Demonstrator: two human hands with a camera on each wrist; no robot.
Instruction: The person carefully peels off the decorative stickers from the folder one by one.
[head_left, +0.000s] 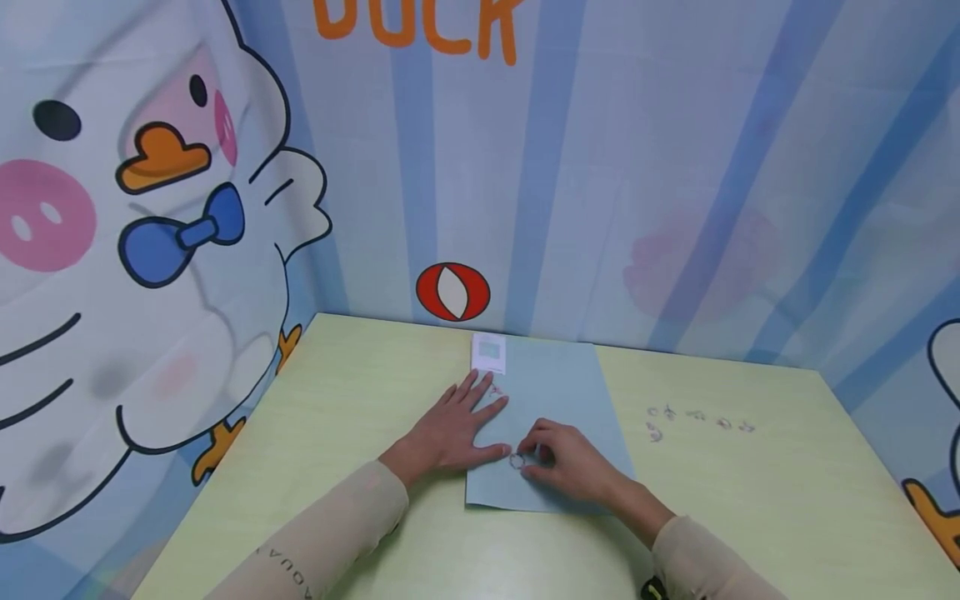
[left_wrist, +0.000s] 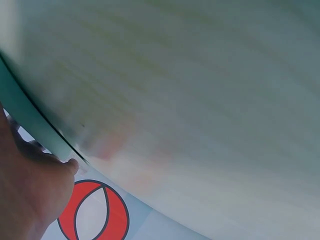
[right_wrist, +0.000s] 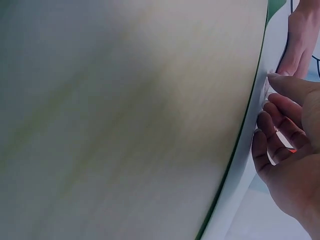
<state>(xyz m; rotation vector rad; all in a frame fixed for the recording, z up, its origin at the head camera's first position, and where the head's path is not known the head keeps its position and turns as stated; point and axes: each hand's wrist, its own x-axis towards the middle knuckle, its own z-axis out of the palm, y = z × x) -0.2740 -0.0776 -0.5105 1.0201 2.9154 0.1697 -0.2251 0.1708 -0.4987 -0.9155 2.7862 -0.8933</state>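
Observation:
A light blue sheet of paper (head_left: 551, 383) lies on the pale yellow table. My left hand (head_left: 457, 429) rests on its left side with the fingers spread and straight, thumb tip close to a small round outlined piece (head_left: 517, 461). From the right, my right hand (head_left: 566, 458) pinches this piece at its edge with curled thumb and index finger, low over the paper. The right wrist view shows the right hand's bent fingers (right_wrist: 265, 122) against the sheet. A small reddish figure (head_left: 495, 390) is on the paper beside the left fingertips.
A white card (head_left: 489, 353) with a greenish square lies at the paper's top left corner. Several small outlined pieces (head_left: 697, 415) are laid out on the table to the right. A curtain (head_left: 480, 167) printed with ducks and stripes hangs behind the table.

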